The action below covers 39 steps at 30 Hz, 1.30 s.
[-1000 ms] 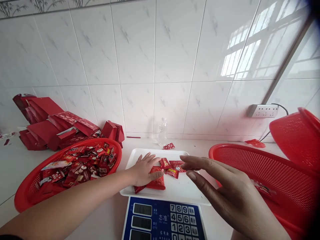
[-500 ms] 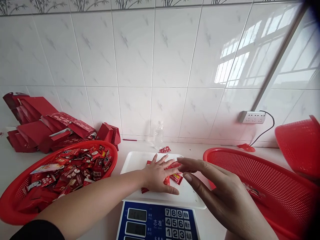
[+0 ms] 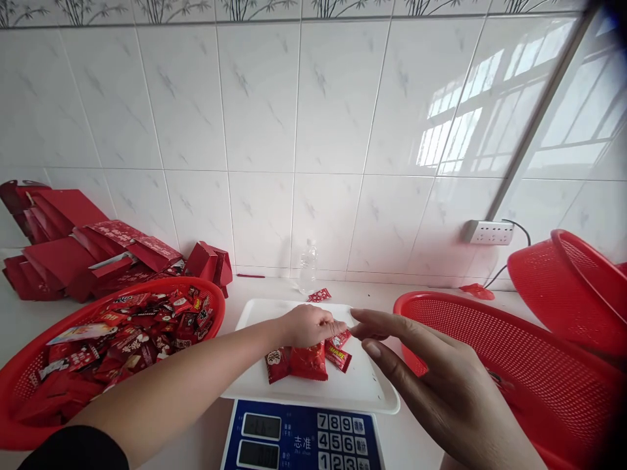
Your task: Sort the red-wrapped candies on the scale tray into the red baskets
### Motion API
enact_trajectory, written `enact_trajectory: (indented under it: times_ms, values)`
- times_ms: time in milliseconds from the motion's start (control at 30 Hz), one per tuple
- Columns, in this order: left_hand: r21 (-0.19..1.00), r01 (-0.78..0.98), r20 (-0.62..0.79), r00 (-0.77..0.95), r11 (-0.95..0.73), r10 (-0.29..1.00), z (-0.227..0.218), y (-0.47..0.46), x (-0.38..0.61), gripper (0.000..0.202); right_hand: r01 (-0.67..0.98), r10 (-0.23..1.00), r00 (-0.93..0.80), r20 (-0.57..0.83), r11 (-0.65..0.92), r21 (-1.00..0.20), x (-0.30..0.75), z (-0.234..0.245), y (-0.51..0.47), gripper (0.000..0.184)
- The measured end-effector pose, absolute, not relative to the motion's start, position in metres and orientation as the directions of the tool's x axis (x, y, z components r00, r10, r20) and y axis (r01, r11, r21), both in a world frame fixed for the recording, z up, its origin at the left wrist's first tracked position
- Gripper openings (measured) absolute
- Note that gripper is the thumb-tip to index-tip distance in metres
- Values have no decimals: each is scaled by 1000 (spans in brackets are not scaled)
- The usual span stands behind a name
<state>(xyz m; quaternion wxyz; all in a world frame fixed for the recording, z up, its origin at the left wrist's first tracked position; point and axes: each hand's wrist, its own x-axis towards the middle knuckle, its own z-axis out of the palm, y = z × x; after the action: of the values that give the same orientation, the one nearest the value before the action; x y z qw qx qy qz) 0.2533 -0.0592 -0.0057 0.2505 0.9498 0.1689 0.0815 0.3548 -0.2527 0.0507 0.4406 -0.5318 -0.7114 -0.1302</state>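
Note:
My left hand (image 3: 309, 325) reaches over the white tray (image 3: 382, 391) of a scale, its fingers drawn together. Whether anything is inside them is hidden. Just below it lie a red snack packet (image 3: 309, 363), a darker red packet (image 3: 277, 365) and a small red-and-yellow packet (image 3: 337, 357). To the right, my right hand (image 3: 441, 378) hovers above the tray's edge with fingers stretched and thumb apart, and I see nothing in it. Its fingertips come close to those of the left hand. The scale's blue keypad panel (image 3: 302, 440) faces me.
At left stands a red basket (image 3: 220, 297) heaped with red packets, with red paper bags (image 3: 73, 254) behind. A large red basket (image 3: 490, 326) and another tilted one (image 3: 543, 287) are at right. Against the tiled wall are a clear bottle (image 3: 308, 267) and a power strip (image 3: 490, 232).
My left hand was spread flat over the packets; its fingers have now closed and it has risen slightly, uncovering them. My right hand keeps about the same pose. The view has shifted a little.

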Motion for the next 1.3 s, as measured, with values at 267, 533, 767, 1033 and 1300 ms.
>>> enact_trajectory:
  times_ms: [267,533,767,1033,1300]
  values:
    - [484,388,-5,898,-785,440,-4,-55,206,74,846,747,55,663,317,-428,364,42,-243,27]
    - [401,451,-169,892,-797,420,-26,-49,179,103,872,983,125,133,-44,-488,383,15,-181,47]
    - [406,405,-142,913,-819,382,-31,-44,180,104,869,993,111,49,-73,-489,394,0,-165,51]
    - [375,417,-191,909,-828,371,-25,-50,187,110,847,999,37,8,-27,-530,391,1,-165,48]
    - [392,403,-174,915,-827,364,-27,-50,192,108,889,1000,4,17,5,-457,387,1,-164,31]
